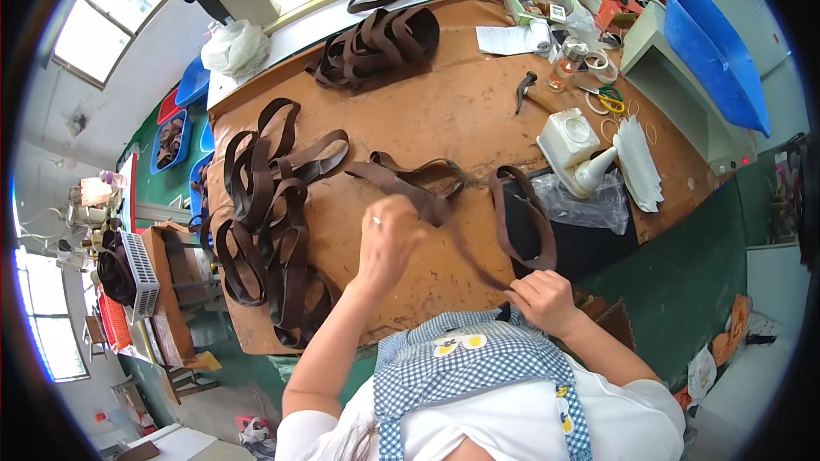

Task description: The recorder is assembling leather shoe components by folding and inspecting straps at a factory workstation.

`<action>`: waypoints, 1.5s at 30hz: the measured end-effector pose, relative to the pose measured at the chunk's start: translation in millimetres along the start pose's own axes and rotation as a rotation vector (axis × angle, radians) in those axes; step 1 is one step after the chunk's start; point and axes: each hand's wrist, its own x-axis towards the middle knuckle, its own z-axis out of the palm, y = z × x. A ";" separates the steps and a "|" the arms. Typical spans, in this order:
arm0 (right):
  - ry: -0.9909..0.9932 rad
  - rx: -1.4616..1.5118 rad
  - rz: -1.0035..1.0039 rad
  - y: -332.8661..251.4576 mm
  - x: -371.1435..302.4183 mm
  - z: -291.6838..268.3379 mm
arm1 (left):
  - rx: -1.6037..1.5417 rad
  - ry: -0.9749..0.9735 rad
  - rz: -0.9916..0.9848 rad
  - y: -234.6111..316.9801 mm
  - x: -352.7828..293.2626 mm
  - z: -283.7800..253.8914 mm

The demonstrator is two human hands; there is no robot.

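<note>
**Brown strap slants between two hands, its near end pinched in the right**

The brown strap [468,249] lies ahead of the person, its long axis slanting from the right hand [542,300] away and leftward to a folded length on the tabletop. From where I stand, the right hand is the one on its near end: thumb and fingers closed on it, close to the table's near edge. That stretch looks thin, as if turned nearly edge-on.

The left hand [391,235] is up beside the far part of the strap, just on its near side. Its fingers are curled and blurred; I can't tell whether they grip the strap or only hover by it. The two hands are well apart, the left one farther out over the table.

Just right of the strap, an oval brown loop [541,222] sits partly over a black sheet [581,245], with a clear plastic bag [602,209] beyond. To the left sprawls a tangled heap of straps [295,196]; a thick coil [380,43] rests at the far side.

The tabletop [461,77] is tan and scuffed. A white container [568,141], a hammer [524,90] and scissors [611,101] lie toward the right. Around it run a green floor [700,265] and bright windows [111,0].
</note>
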 end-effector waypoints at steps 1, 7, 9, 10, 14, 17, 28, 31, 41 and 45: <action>-0.036 -0.100 0.038 11.3 -10.1 10.9 | -0.074 0.086 -0.272 -18.1 0.3 23.4; -0.031 -0.359 0.340 55.1 -30.7 69.3 | -1.138 0.107 -1.569 -107.1 -28.2 128.5; -0.070 -0.324 0.323 66.1 -22.7 82.0 | -1.312 0.107 -1.424 -116.2 -50.6 126.6; -0.104 -0.299 0.318 73.6 -19.2 91.3 | -1.482 0.090 -1.261 -118.9 -61.6 123.3; -0.078 -0.239 0.277 89.8 28.2 123.9 | -1.633 0.311 -1.134 -114.4 -91.4 80.3; -0.138 -0.363 0.518 115.0 82.3 144.9 | -1.275 0.209 -1.262 -90.2 -82.3 64.0; -0.378 -0.359 -0.085 79.2 153.4 197.6 | -1.112 0.275 -1.280 -103.2 -44.5 135.8; -0.278 -0.123 -0.041 73.4 138.8 187.1 | -1.345 0.710 -1.125 -109.6 -59.4 99.0; -0.481 1.322 0.387 -11.9 157.9 154.1 | -1.932 0.614 -1.057 -61.2 -100.4 -73.2; -0.706 2.100 0.537 -31.6 184.1 109.7 | -2.098 0.377 -1.178 -33.3 -117.5 -63.3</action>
